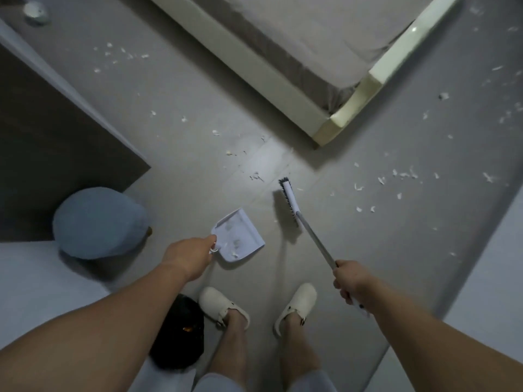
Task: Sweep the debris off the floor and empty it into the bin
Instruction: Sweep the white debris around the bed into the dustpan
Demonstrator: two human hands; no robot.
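White debris (402, 176) litters the floor (353, 244) to the right of the broom head (289, 203) — nearer the right hand (351, 280), gripping the handle running back toward the person. The left hand (191, 256) pinches the dustpan (240, 236) — scraps already inside.

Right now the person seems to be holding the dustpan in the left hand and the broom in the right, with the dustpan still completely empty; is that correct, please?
Not quite: the dustpan is not empty. The head view shows a few white scraps already lying in it. The rest stands: the left hand holds the dustpan and the right hand holds the broom.
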